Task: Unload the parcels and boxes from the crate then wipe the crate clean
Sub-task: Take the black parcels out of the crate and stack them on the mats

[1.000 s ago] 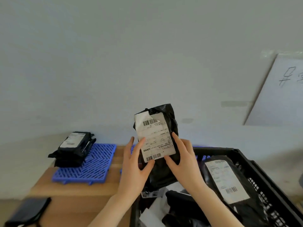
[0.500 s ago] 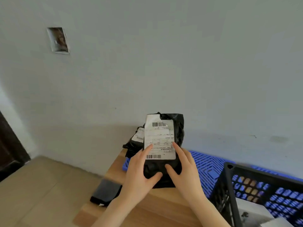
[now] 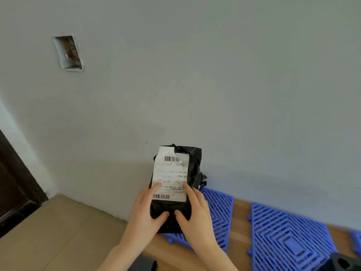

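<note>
Parcel (image 3: 193, 167) of crumpled black plastic bears a torn white label (image 3: 169, 178).

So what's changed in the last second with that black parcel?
The parcel was carried left, away from the crate, to above the blue mat. The left hand and right hand hold it as before, label towards the camera.
</note>
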